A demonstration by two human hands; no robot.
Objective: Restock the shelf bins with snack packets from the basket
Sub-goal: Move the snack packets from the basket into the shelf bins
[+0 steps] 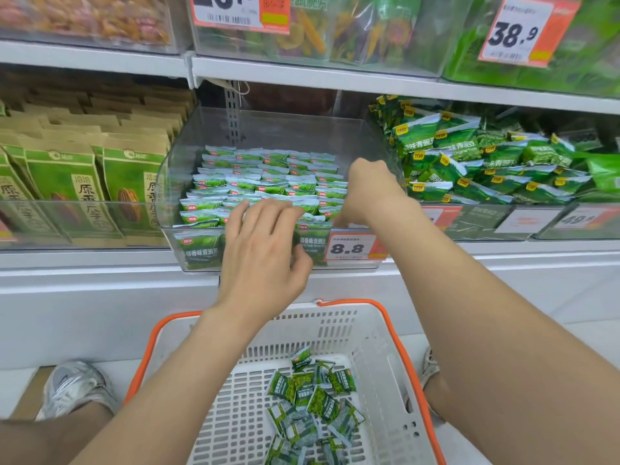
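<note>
**Both hands at the pea-packet bin, basket on floor below**

Small green snack packets (268, 186) upright in tight rows inside the clear bin (183, 162), middle shelf, centre of scene. Rows from the near wall most of the way back, front row pressed against the clear front. Same kind of loose packets (312, 397) heaped on the basket floor, right of its centre, lying flat at mixed angles.

Left hand (265, 260): fingers straight and spread, laid over the near rows, thumb out in front of the bin's near wall, holding nothing.

Right hand (367, 191): wrist bent over the bin's right side, fingers pointing down into the near right corner. Fingertips hidden behind packets and wall, so cannot tell how far open or whether gripping a packet.

Basket (396, 333): white slotted plastic, orange rim and handle, on the floor directly below the bin, between the person's legs. Grey trainer (77, 387) just left of it.

Price tag (352, 248) reading 8.8 on the bin's front, right end, just below the right hand.

Right neighbour bin: bigger green packets (469, 159) piled loose. Left neighbour: brown-and-green paper pouches (67, 186) standing in rows. Upper shelf, far right: tag (516, 31) reading 38.9
</note>
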